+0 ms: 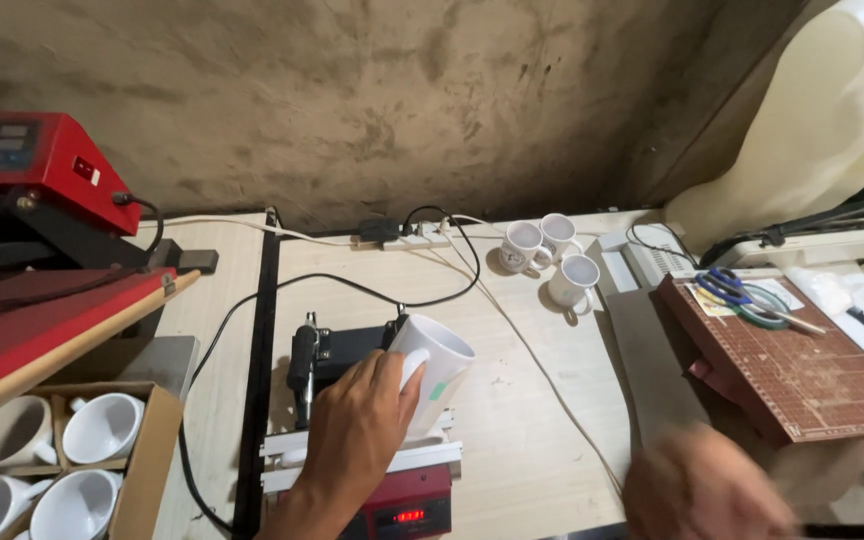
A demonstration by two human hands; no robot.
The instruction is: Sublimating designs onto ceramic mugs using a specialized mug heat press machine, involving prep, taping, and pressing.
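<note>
Fingers of the left hand (357,425) close a grip on a white mug (434,368), tilted just above the small mug press (352,400) on the surface (522,400). Seemingly the mug is being seated in the press; lowering it calls for a straight slide. Right hand (702,490) is blurred, its grip unclear.

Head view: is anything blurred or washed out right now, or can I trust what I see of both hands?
Head view: the left hand and the white mug it grips are sharp; the right hand at the bottom edge is smeared by motion blur, so its grip cannot be read; the pale shape at upper right is overexposed; lighting on the table is even.
</note>
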